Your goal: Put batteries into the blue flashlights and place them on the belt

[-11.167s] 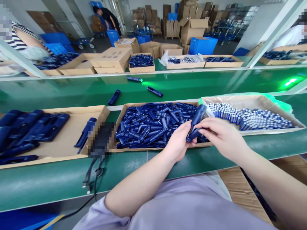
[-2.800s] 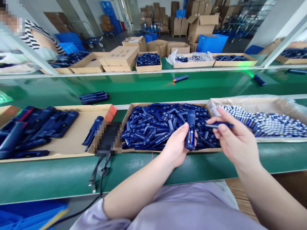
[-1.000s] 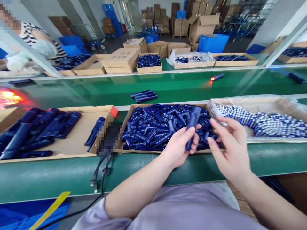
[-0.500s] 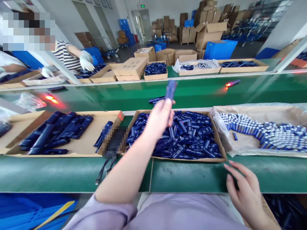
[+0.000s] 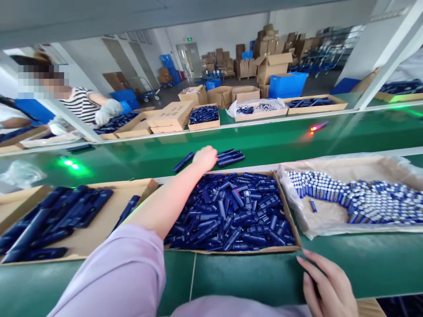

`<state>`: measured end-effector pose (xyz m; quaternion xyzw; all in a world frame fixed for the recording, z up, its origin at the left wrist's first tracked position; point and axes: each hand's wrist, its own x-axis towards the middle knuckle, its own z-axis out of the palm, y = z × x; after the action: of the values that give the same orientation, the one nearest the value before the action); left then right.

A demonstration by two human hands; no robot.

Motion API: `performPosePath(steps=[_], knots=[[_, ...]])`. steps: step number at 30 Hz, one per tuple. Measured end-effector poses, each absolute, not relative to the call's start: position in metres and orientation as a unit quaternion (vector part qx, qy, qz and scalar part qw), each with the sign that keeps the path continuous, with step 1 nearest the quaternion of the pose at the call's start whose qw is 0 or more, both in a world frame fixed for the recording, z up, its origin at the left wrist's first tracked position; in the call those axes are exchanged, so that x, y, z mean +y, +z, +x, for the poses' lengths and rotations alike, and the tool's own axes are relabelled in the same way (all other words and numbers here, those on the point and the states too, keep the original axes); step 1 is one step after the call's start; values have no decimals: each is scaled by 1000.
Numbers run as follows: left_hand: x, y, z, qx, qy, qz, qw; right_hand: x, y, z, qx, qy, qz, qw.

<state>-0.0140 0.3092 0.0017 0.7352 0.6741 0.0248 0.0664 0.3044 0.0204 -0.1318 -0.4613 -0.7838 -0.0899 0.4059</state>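
Dark-blue, plastic-looking cylindrical tubes (image 5: 231, 159) lie at the frame's centre on a smooth green belt (image 5: 274, 140); probably light, stiff, slightly slippery, best gripped mid-barrel. The left hand (image 5: 205, 157) is just beside them, fingers hidden, its hold impossible to tell. The right hand (image 5: 327, 284), lower right, is loosely spread, seemingly holding nothing. Brown cardboard boxes (image 5: 266, 46) stand stacked, upper right.

Pale walls (image 5: 218, 37), grey door (image 5: 183, 57), dark floor (image 5: 169, 93), stacked brown cartons (image 5: 264, 45), small green sign (image 5: 189, 39)
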Motion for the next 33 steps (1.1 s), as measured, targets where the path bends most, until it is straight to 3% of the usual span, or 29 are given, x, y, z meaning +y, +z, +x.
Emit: performPosePath(steps=[7, 16, 24, 29, 33], knots=[[346, -33, 36, 604, -91, 790, 51, 19, -133, 302, -761, -89, -483, 424], [381, -24, 31, 620, -53, 782, 29, 26, -127, 298, -767, -120, -454, 438], [403, -33, 81, 593, -48, 801, 72, 30, -132, 294, -746, -146, -464, 455], [385, -4, 106, 594, 36, 795, 120, 30, -135, 293, -748, -113, -461, 463], [318, 36, 99, 526, 129, 821, 178, 25, -126, 298, -723, -37, -498, 477]])
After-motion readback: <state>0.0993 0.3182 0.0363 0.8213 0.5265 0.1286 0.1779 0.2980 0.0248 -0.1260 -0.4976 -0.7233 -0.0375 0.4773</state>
